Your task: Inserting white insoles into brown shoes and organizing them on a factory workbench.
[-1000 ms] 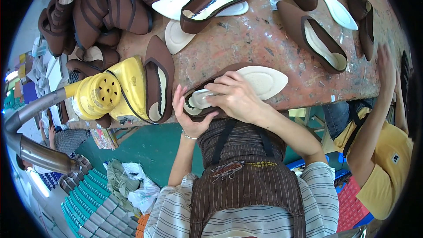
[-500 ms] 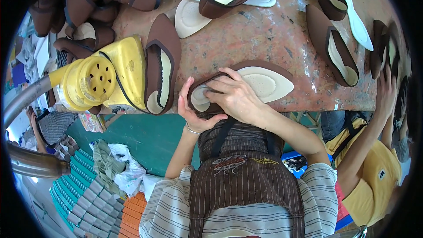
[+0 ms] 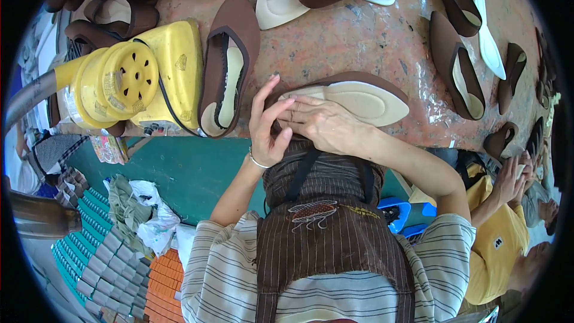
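Observation:
A brown flat shoe (image 3: 382, 79) lies sideways at the table's front edge, its toe to the right. A pale insole (image 3: 362, 103) rests lengthwise over it, its wide front part on top of the shoe's toe. My left hand (image 3: 268, 124) is cupped round the heel end, thumb and fingers apart on its two sides. Over the heel end, my right hand (image 3: 326, 124) has its fingers bent close together on the insole, the tips meeting my left fingers. My hands hide the heel and the insole's rear end.
A yellow lamp-like device (image 3: 170, 78) stands left, beside another brown shoe (image 3: 230, 63). More shoes (image 3: 457, 66) and white insoles (image 3: 490, 39) lie at right and far back. A person in a yellow shirt (image 3: 499, 233) works at right. Stacked orange blocks (image 3: 162, 284) stand lower left.
My right fingers have come out of the shoe's heel opening and now lie across it. My left hand has come up beside them. The insole's front has shifted slightly right.

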Motion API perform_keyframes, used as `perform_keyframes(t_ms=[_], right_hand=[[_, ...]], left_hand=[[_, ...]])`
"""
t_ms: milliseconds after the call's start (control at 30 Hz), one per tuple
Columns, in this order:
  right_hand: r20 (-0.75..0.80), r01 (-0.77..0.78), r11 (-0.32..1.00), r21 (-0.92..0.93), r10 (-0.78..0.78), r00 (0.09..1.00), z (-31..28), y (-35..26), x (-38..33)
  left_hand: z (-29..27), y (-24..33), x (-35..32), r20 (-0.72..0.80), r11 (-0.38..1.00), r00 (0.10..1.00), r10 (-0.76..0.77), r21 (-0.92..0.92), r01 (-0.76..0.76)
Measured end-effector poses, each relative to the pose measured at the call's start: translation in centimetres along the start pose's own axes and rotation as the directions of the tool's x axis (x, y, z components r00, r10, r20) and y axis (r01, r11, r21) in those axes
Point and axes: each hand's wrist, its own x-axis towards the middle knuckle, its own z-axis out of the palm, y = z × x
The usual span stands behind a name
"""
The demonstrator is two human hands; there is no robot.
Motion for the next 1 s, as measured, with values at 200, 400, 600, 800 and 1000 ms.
perform_keyframes(t_ms=[200, 400, 600, 800, 1000], right_hand=[[-0.283, -0.262, 0.917, -0.302, 0.176, 0.943, 0.1, -1.8, -2.1], [-0.346, -0.444, 0.707, -0.551, 0.290, 0.892, 2.0, -3.8, -1.6], [-0.742, -0.462, 0.886, -0.036, 0.286, 0.606, 0.7, -2.5, -5.8], [-0.821, -0.475, 0.784, 0.400, 0.537, 0.194, -2.4, -0.1, -4.5], [-0.739, -0.323, 0.801, 0.504, 0.593, 0.319, -6.3, -0.9, -5.6]], left_hand=[[2.1, -0.2, 0.6, -0.110, 0.995, 0.994, -0.023, 0.091, 0.033], [1.6, 1.8, 0.3, -0.133, 0.975, 0.990, -0.056, 0.207, 0.083], [4.4, 7.9, -0.6, 0.009, 0.970, 0.980, -0.200, 0.141, 0.196], [4.9, 6.2, 2.3, 0.181, 0.827, 0.832, -0.524, 0.342, 0.446], [7.4, 3.2, 5.0, 0.115, 0.858, 0.868, -0.484, 0.259, 0.444]])
